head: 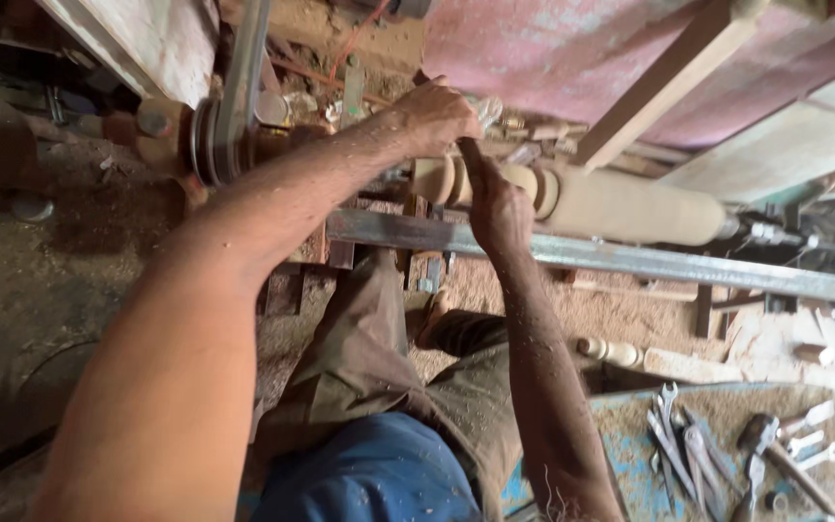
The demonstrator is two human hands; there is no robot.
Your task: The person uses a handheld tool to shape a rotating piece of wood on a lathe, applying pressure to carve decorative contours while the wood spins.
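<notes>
Both hands clench one dark chisel (463,155): left hand (434,114) above, right hand (498,215) below, its tip on the pale wooden spindle (630,205). That spindle, grooved and smooth, lies just behind the steel rail (630,257); wrenches (674,440) and a hammer (775,454) lie well below the rail, amid sawdust.

Around us a sawdust-strewn floor (41,290), a faded pink wall (553,48), leaning wooden planks (775,145), daylight.

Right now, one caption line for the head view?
Both hands, left and right, press a dark tool against the pale turned wooden spindle on a lathe.
</notes>
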